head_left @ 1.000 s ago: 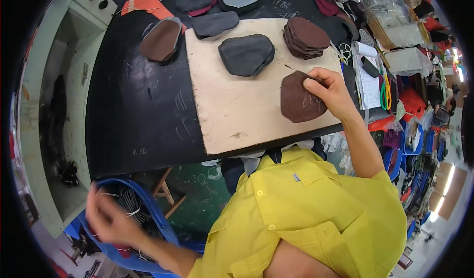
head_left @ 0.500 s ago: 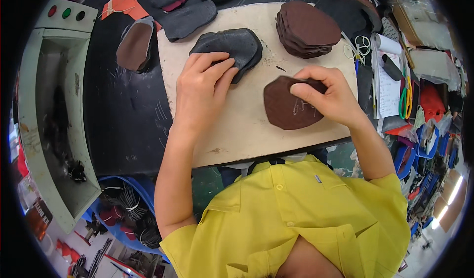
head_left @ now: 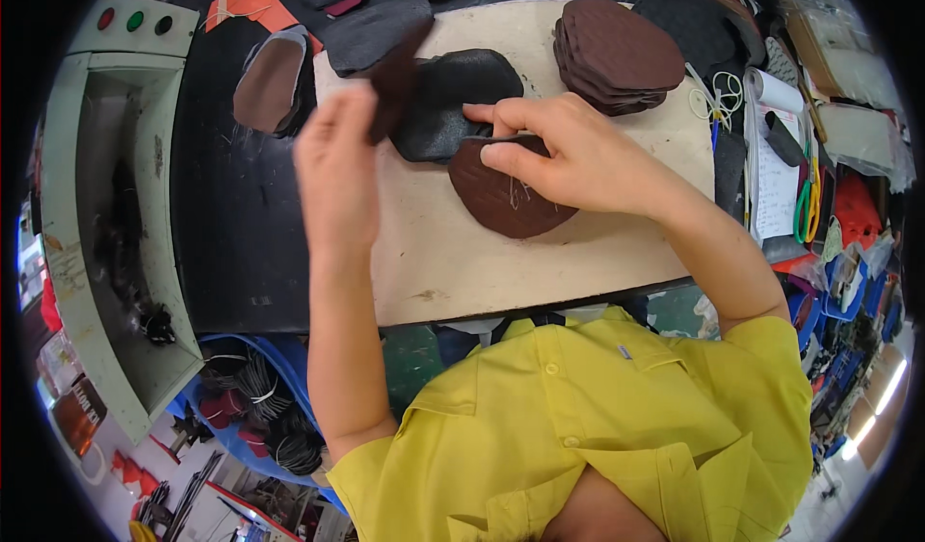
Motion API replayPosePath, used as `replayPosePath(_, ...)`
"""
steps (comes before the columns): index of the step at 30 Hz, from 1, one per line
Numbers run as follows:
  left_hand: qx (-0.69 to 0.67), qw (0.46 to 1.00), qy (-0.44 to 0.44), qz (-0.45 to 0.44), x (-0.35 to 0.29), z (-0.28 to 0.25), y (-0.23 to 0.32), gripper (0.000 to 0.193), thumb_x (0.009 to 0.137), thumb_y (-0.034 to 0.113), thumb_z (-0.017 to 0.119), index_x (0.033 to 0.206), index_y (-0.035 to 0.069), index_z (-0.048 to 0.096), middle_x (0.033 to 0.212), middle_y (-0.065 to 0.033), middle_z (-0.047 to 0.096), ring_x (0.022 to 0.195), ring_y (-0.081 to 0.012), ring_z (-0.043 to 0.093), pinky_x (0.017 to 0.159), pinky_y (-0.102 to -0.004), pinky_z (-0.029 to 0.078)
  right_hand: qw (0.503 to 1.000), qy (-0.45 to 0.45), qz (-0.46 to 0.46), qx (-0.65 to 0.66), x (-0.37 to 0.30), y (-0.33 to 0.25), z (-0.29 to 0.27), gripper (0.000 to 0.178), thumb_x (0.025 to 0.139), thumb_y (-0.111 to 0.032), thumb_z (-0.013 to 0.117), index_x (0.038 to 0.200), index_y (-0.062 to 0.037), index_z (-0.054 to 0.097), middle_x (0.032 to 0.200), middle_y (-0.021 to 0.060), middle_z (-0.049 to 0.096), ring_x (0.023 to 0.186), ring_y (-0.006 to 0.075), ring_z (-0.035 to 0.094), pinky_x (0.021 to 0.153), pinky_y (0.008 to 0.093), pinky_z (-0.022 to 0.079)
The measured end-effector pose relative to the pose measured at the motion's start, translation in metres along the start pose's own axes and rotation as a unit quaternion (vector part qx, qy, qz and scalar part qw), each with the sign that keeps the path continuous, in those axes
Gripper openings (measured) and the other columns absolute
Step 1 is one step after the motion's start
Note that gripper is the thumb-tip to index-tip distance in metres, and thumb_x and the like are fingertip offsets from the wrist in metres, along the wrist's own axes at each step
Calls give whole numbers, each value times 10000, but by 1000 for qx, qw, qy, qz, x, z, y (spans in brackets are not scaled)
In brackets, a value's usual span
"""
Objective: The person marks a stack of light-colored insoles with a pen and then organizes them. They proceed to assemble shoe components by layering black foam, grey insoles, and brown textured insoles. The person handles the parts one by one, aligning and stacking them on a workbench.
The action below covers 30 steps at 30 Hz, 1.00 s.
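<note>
My left hand is raised above the pale wooden board, pinching a small dark brown leather piece between thumb and fingers. My right hand presses flat on a brown leather piece lying on the board, its fingers reaching onto the edge of a black leather pile just behind it. A stack of brown leather pieces sits at the board's far right corner.
More black and brown cut pieces lie on the black table beyond the board. A grey machine with coloured buttons stands at left. Papers and green scissors lie at right. A blue bin of black cords sits below.
My left hand has lifted off the black pile with a small dark piece pinched in it. My right hand stays on the brown piece, fingers now stretched toward the black pile.
</note>
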<state>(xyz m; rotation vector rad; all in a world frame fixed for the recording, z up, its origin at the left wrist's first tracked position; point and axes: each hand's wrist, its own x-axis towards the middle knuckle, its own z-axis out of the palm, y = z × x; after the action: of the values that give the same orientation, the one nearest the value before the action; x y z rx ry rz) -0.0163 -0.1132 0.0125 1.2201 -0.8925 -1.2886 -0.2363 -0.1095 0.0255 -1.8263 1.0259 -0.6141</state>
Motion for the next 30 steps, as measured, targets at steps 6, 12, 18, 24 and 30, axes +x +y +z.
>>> replayPosePath(6, 342, 872, -10, 350, -68, 18, 42, 129, 923, 54, 581, 993, -41, 633, 992, -114, 676, 910, -199, 638, 765, -302, 489, 985, 88, 68, -134, -31, -30, -20, 226, 879, -181, 650, 921, 37, 611, 834, 147, 658, 757, 248, 667, 646, 329, 476)
replayPosePath(12, 475, 786, -272, 288, -143, 17, -37, 273, 871, 182, 654, 1078, 4, 648, 1218, -149, 616, 1192, -350, 559, 998, -453, 425, 968, 179, 148, 92, -114, -16, -66, 152, 922, -90, 639, 1031, 16, 637, 852, -13, 652, 785, 31, 579, 715, 196, 468)
replayPosePath(18, 524, 741, -295, 298, -158, 8, -35, 441, 829, 371, 675, 1095, 20, 652, 1258, -122, 605, 1243, -319, 530, 1046, -475, 373, 965, 36, 137, 219, -121, -16, -47, 152, 910, -121, 661, 962, 14, 617, 841, -19, 611, 777, 34, 541, 680, 208, 443)
replayPosePath(24, 505, 765, -241, 320, -174, -10, -43, 278, 813, 210, 691, 1015, 19, 683, 1136, -94, 657, 1147, -284, 596, 1005, -439, 432, 968, -168, 49, 178, -102, -15, -5, 161, 881, -121, 650, 921, 23, 591, 839, 88, 663, 763, 133, 607, 681, 287, 475)
replayPosePath(30, 524, 748, -223, 341, -149, 16, -50, 299, 793, 83, 576, 1068, 1, 660, 1197, -107, 612, 1174, -245, 563, 1028, -428, 391, 987, -84, 105, 92, -112, -6, -4, 162, 894, -101, 629, 973, 37, 598, 864, 84, 686, 754, 99, 569, 675, 270, 482)
